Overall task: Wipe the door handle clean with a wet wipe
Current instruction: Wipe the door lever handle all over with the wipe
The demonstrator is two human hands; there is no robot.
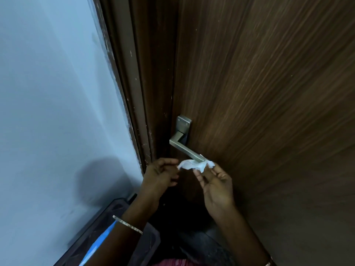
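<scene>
**Ana:** Grip first: both hands have the wet wipe [194, 165] pinched between them. The left hand [160, 174] has its fingers curled shut on the wipe's left end, and the right hand [215, 183] nips the right end between thumb and fingertips, the rest of that hand loosely open.

**Ben:** And the big picture, working down?

**Ana:** Dark wooden door [269, 93] fills the right, its frame [138, 83] beside a pale blue wall [48, 83]. On the door sits the metal door handle [187, 149], below a square backplate [184, 124].

**Ben:** Which way does the lever run?

**Ana:** Its long axis slants from the plate down and to the right, ending just above the hands. The wipe is stretched right under that free tip, apparently touching it; the right hand is nearer.

**Ben:** So the next move?

**Ana:** My guess: wrap the wipe over the tip and draw it up along the lever toward the plate. Most of the lever looks untouched.
</scene>
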